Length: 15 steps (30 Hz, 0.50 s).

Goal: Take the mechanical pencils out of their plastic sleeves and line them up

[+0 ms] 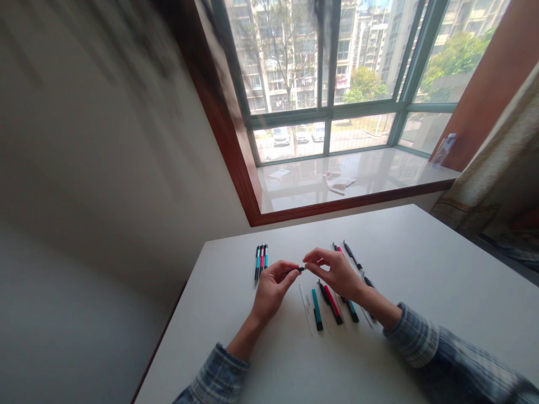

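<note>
Above the white table, my left hand [269,292] pinches a short black pen part [300,269] between thumb and fingers. My right hand [336,272] is closed at the fingertips right at that part's tip; anything tiny it holds is too small to make out. Beyond my left hand lie several teal and red pens [261,255] side by side, partly covered by it. Below the right hand are a teal barrel [316,310], a red barrel [333,306] and thin clear refills [306,311]. Black pen upper pieces [352,254] lie past my right wrist, which hides some of the parts.
The white table [202,348] reaches back to the wall below a window. On its sill [295,196] lie a crumpled cloth [338,182] and a paper [278,174]; a clear bottle [444,148] leans at the right end. A curtain [484,174] hangs at the right.
</note>
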Each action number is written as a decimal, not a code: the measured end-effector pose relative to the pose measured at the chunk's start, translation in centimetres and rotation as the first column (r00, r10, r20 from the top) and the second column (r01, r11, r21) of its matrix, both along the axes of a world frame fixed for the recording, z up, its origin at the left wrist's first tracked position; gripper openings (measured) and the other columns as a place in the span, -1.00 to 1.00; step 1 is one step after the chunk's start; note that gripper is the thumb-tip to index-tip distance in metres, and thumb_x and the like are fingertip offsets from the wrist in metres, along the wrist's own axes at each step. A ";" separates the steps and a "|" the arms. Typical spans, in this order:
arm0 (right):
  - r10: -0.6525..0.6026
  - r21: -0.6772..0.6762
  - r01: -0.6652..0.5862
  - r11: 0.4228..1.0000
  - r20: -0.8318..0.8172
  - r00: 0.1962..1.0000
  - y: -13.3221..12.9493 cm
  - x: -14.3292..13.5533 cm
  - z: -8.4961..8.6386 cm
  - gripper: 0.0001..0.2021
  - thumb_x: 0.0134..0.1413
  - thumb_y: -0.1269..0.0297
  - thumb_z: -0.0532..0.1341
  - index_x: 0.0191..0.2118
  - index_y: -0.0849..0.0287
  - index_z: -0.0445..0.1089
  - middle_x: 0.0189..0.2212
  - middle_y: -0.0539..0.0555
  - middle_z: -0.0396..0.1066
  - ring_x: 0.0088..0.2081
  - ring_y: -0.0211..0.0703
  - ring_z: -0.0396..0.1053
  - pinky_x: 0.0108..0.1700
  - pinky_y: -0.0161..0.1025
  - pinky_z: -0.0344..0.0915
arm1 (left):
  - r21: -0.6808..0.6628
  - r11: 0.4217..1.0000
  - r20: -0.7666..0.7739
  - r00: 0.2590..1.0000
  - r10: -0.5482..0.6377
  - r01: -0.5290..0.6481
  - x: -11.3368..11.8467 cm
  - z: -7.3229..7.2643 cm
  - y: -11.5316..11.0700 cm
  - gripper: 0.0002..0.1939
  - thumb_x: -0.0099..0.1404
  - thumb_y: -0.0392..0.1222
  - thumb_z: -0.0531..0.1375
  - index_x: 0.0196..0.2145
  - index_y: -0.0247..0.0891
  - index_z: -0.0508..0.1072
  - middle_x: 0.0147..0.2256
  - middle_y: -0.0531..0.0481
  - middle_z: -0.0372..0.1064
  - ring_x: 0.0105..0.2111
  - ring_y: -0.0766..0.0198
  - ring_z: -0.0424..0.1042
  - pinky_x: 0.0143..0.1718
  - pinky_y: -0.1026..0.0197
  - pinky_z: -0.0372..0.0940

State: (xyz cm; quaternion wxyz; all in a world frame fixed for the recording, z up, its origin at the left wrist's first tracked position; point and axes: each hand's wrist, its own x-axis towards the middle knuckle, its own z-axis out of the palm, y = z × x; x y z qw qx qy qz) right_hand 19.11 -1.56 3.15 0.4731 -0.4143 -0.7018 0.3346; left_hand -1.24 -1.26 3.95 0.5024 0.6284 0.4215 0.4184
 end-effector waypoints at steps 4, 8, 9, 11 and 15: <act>0.013 0.008 -0.013 1.000 -0.054 0.998 0.2 0.1 -0.3 -0.83 0.24 0.16 0.28 -0.16 0.12 0.52 -0.26 0.07 0.58 -0.23 -0.12 0.53 -0.13 -0.13 0.50 | -0.045 0.999 0.015 1.000 0.021 -0.020 0.0 -0.2 0.1 -0.76 0.27 -0.04 0.33 -0.24 -0.28 0.58 -0.31 -0.09 0.61 -0.27 0.16 0.57 -0.17 0.14 0.45; 0.025 0.007 -0.024 1.000 -0.075 0.997 0.3 0.1 -0.4 -0.82 0.21 0.13 0.30 -0.18 0.12 0.52 -0.25 0.08 0.58 -0.23 -0.12 0.53 -0.12 -0.13 0.51 | -0.035 0.999 0.001 1.000 0.017 -0.017 0.0 0.0 0.1 -0.75 0.26 -0.03 0.33 -0.23 -0.27 0.58 -0.25 -0.12 0.61 -0.23 0.13 0.58 -0.15 0.11 0.46; 0.024 0.009 -0.024 1.000 -0.073 0.997 0.3 0.1 -0.4 -0.81 0.21 0.13 0.31 -0.18 0.12 0.52 -0.25 0.08 0.58 -0.24 -0.12 0.52 -0.13 -0.13 0.51 | -0.033 0.999 -0.001 1.000 0.018 -0.018 0.0 0.0 0.1 -0.75 0.27 -0.03 0.33 -0.23 -0.27 0.58 -0.25 -0.12 0.61 -0.23 0.12 0.58 -0.15 0.11 0.47; 0.011 0.014 -0.011 1.000 -0.059 0.998 0.3 0.0 -0.3 -0.81 0.22 0.12 0.30 -0.18 0.12 0.52 -0.26 0.08 0.58 -0.26 -0.13 0.52 -0.14 -0.14 0.50 | -0.027 1.000 0.000 1.000 0.017 -0.017 0.0 0.2 0.0 -0.76 0.28 -0.03 0.33 -0.23 -0.27 0.58 -0.26 -0.12 0.61 -0.23 0.12 0.58 -0.15 0.11 0.47; -0.006 0.001 0.006 1.000 -0.008 1.000 0.0 0.0 -0.1 -0.81 0.28 0.13 0.25 -0.16 0.12 0.52 -0.34 0.07 0.58 -0.29 -0.12 0.53 -0.17 -0.15 0.47 | 0.023 1.000 0.004 1.000 -0.006 0.006 0.1 0.5 -0.3 -0.78 0.28 -0.06 0.33 -0.23 -0.27 0.58 -0.24 -0.11 0.59 -0.21 0.12 0.57 -0.11 0.10 0.46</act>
